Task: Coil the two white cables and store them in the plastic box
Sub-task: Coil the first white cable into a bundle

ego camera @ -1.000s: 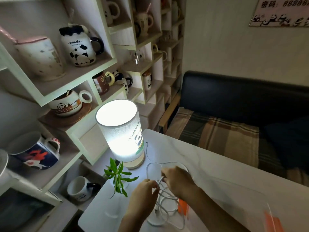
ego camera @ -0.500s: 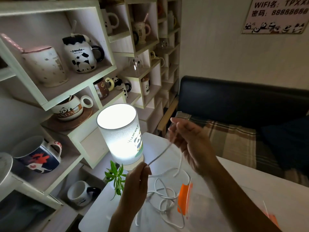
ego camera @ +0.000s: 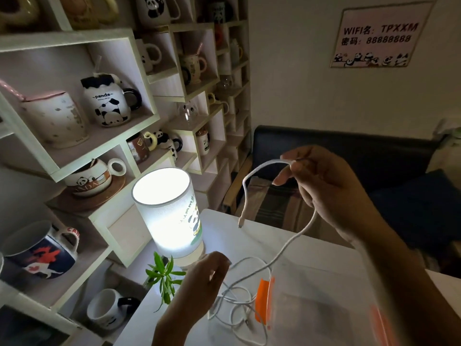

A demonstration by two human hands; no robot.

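My right hand (ego camera: 326, 186) is raised above the table and pinches a white cable (ego camera: 282, 250) near its end; the short tail with the plug (ego camera: 240, 222) hangs down to the left. The cable runs down past my left hand (ego camera: 199, 283), whose fingers are curled on it low over the table. More white cable lies in a loose tangle (ego camera: 237, 313) on the white table (ego camera: 252, 236). The clear plastic box (ego camera: 319, 303) with orange latches (ego camera: 263, 300) stands right of the tangle.
A lit cylindrical lamp (ego camera: 169, 216) and a small green plant (ego camera: 164, 275) stand at the table's left corner. White shelves full of mugs (ego camera: 109, 103) fill the left wall. A dark sofa (ego camera: 349, 156) with a plaid blanket sits behind the table.
My right hand has lifted one cable from the tangle up and to the right, drawing it through my left hand. The view has tilted upward.
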